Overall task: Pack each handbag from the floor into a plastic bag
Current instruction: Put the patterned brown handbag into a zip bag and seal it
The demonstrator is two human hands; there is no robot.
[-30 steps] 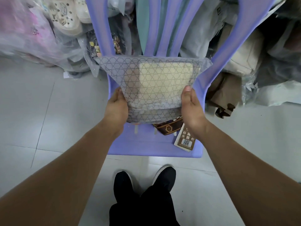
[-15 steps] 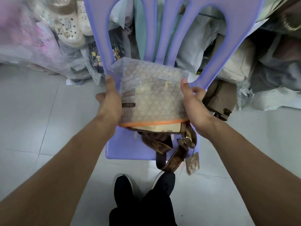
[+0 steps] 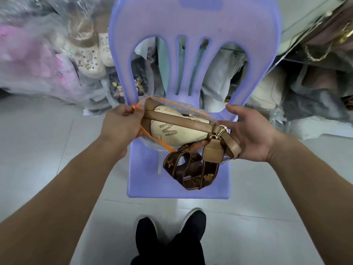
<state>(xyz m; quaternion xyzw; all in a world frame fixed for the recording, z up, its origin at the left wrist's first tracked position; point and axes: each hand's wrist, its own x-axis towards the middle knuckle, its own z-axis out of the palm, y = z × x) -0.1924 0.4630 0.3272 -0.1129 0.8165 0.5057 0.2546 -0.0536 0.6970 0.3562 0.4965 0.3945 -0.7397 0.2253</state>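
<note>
Handbag [image 3: 177, 131]: one in view, cream with tan trim. It sat mostly inside the plastic bag [image 3: 158, 141], held up over the seat of the chair [image 3: 152, 184].
Left pile [image 3: 57, 64]: wrapped goods lay on the floor, clogs among them, too blurred to count.
Left hand [image 3: 122, 127]: its fingers were curled and pinched the orange rim at the plastic bag's left corner.
Plastic bag, count: one, of clear film, with its mouth open around the handbag.
Chair, count: one, of purple plastic.
Strap [image 3: 191, 173]: one wide brown patterned band. It hung in a loop outside the mouth, just above the seat.
Clasp [image 3: 219, 131]: one gold clasp showed at the handbag's right end.
Right hand [image 3: 250, 134]: it was palm up with fingers loose and spread. The strap's tan leather end lay across it, carried rather than gripped.
Right pile [image 3: 315, 83]: more wrapped goods, number unclear.
Shoes [image 3: 172, 226]: two, black, at the lower edge.
Handling, judged: the handbag looked light and soft-sided, likely to give under a squeeze. The film looked thin and slippery. The strap was limp and would fall back out unless folded in.
Where to hold, judged: the handbag by its firm tan ends, the strap by its leather tab, and the film by its rim.
Risk, judged: the clasp could snag or tear the film.
</note>
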